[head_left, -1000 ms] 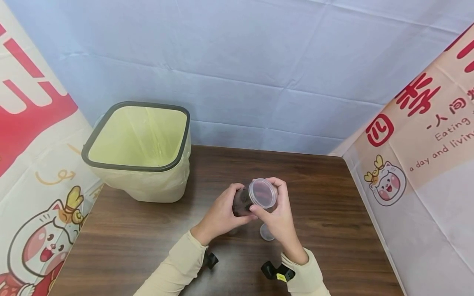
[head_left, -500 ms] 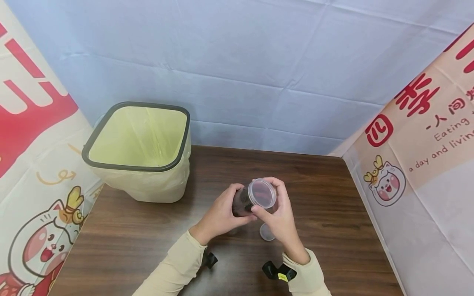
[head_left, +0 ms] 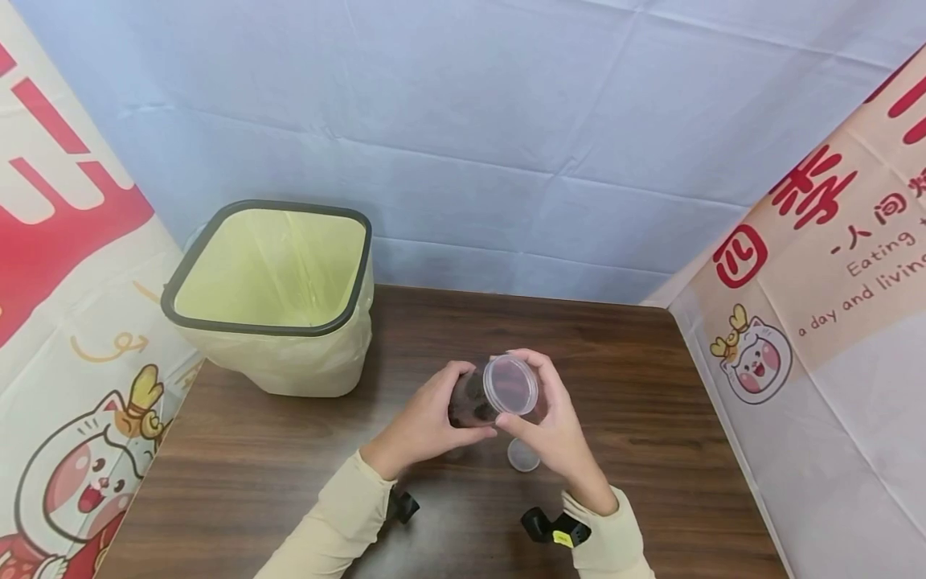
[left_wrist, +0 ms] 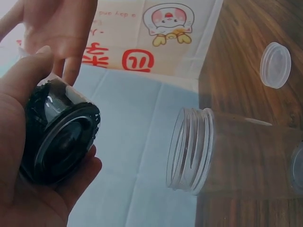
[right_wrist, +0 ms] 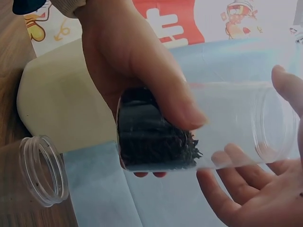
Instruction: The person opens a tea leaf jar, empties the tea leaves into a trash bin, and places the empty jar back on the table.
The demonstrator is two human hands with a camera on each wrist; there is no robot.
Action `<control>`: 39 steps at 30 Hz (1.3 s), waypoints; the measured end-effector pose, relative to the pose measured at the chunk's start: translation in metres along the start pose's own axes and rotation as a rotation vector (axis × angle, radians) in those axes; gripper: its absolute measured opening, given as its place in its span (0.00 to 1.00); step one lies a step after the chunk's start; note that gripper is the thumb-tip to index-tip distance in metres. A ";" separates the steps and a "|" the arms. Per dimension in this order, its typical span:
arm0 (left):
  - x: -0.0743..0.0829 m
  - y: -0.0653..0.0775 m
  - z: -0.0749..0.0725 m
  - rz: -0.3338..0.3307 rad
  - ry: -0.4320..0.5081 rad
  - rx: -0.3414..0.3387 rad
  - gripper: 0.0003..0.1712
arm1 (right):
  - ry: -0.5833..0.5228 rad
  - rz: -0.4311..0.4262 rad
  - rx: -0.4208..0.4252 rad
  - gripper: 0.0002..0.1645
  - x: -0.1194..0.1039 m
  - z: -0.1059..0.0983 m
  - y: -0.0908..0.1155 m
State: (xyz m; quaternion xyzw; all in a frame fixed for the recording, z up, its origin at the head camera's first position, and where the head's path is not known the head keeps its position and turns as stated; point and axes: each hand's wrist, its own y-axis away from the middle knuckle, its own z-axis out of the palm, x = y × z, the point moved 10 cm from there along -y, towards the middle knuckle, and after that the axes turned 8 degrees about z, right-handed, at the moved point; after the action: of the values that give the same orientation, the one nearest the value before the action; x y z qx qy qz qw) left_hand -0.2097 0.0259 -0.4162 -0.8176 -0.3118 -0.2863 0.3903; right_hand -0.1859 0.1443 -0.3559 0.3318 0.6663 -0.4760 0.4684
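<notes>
A clear plastic jar (head_left: 470, 400) holding dark dried leaves, like loose tea, is tilted above the table between both hands. My left hand (head_left: 423, 418) grips it round its base, where the leaves (right_wrist: 156, 135) are gathered. At the other end, a round translucent top (head_left: 510, 385) faces up and to the right. My right hand (head_left: 553, 422) holds that end, thumb in front and fingers behind. Below the hands, a second clear jar (left_wrist: 246, 158) stands open on the table, its threaded mouth bare; the hands mostly hide it in the head view. Beside it lies a loose clear lid (head_left: 523, 455).
A bin (head_left: 311, 366) with a black rim and a pale yellow liner stands at the back left of the dark wooden table (head_left: 615, 362). Pale blue cloth (head_left: 463, 145) hangs behind, with printed banners on both sides.
Both hands and the held jar have shifted slightly left and a little toward me. The right forearm has swung a little right; the grip looks the same. Bin and loose lid stay put.
</notes>
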 end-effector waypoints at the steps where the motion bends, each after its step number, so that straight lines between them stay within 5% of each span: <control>1: 0.000 0.000 0.000 -0.002 0.006 -0.003 0.43 | -0.002 -0.001 -0.012 0.42 0.002 0.000 0.000; 10: -0.002 0.002 0.002 -0.012 0.028 -0.016 0.42 | -0.009 0.006 -0.080 0.44 0.009 0.001 0.001; 18: -0.003 0.002 0.000 -0.020 -0.005 0.011 0.42 | -0.007 0.022 0.011 0.57 0.013 0.004 0.002; 26: -0.004 0.002 0.000 -0.025 -0.017 0.004 0.42 | -0.032 0.017 0.086 0.51 0.016 0.001 0.002; 39: -0.003 0.001 0.001 -0.034 -0.021 -0.002 0.43 | -0.006 0.028 0.090 0.44 0.015 0.000 0.003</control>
State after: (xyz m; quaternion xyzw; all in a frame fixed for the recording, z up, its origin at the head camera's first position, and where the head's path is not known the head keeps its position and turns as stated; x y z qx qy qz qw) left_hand -0.2104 0.0253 -0.4199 -0.8156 -0.3292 -0.2847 0.3813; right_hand -0.1887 0.1452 -0.3709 0.3602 0.6381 -0.5000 0.4616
